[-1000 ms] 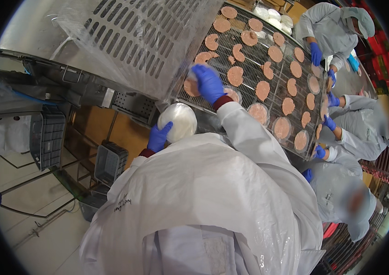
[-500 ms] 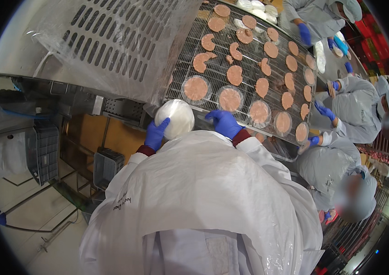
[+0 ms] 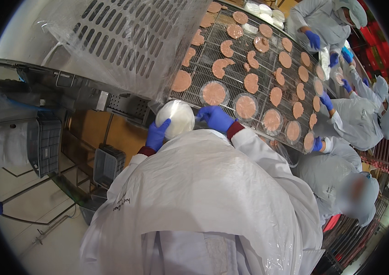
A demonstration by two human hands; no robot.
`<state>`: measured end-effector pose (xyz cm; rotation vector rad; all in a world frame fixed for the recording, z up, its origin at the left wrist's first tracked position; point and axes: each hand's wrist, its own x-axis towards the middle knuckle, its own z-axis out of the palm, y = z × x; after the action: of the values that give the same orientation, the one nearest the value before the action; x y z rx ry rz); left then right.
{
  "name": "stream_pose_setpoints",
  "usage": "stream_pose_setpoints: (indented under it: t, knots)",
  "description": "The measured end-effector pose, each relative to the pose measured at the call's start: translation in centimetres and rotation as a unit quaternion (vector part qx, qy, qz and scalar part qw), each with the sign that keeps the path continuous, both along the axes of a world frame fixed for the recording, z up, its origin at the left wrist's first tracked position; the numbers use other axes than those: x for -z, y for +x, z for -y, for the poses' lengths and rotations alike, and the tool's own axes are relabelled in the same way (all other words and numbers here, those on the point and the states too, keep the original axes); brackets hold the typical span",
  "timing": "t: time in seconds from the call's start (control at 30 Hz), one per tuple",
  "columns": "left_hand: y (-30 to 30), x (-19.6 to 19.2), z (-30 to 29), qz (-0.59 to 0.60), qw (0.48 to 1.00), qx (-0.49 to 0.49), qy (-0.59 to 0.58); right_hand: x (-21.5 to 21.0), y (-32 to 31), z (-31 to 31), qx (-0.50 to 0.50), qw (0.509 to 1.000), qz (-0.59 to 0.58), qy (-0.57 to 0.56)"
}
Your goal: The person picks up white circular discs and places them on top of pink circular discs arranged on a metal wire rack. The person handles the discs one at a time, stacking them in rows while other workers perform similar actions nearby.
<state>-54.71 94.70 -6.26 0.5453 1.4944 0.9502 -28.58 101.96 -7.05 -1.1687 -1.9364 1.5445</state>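
My blue-gloved left hand still grips the round white disc stack; my blue-gloved right hand, fingers curled, has drawn back from the wire-mesh conveyor belt to the stack's edge.

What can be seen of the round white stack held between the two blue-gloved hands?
The round white stack of thin discs looks like paper or plastic sheets, pale and slightly glossy, tilted with its flat face toward the camera. The left hand cups its lower left edge; the right hand reaches its right edge with its fingertips. It sits just below the near edge of the wire-mesh conveyor belt, beside the patties; its thickness cannot be told.
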Motion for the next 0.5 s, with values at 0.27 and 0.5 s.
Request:
stream_pose_setpoints:
  t: [0.27,0.5]
  knots:
    - [-0.9,0.3,0.6,-0.001,0.999,-0.041,-0.021,0.5,-5.8,-10.8,0.171,0.896,0.066,0.404]
    - [-1.6,1.5,-0.5,0.008,0.998,-0.055,-0.003,3.6,-6.2,-4.7,0.04,0.994,0.066,0.082]
